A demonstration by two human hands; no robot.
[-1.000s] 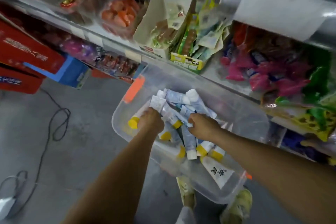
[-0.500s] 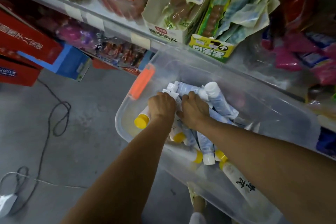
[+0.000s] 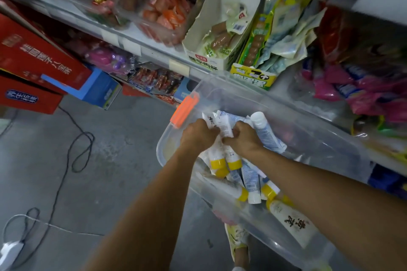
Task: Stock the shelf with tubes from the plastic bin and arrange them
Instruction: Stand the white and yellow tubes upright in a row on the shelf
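A clear plastic bin with an orange clip sits below the shelf edge. It holds several tubes with white and yellow caps. My left hand grips a yellow-capped tube whose cap points toward me. Close beside it, my right hand grips another yellow-capped tube. Both hands are over the bin, knuckles almost touching. A blue-and-white tube with a white cap lies just right of my right hand. More tubes lie under my forearms.
The shelf above carries snack packets in open cartons and pink bags at the right. Red cartons and a blue box stand on the floor at the left. A black cable loops across the grey floor.
My hands have lifted a little within the bin, each with a tube, and the yellow caps now point toward me. The camera has tilted up, showing more of the shelf.
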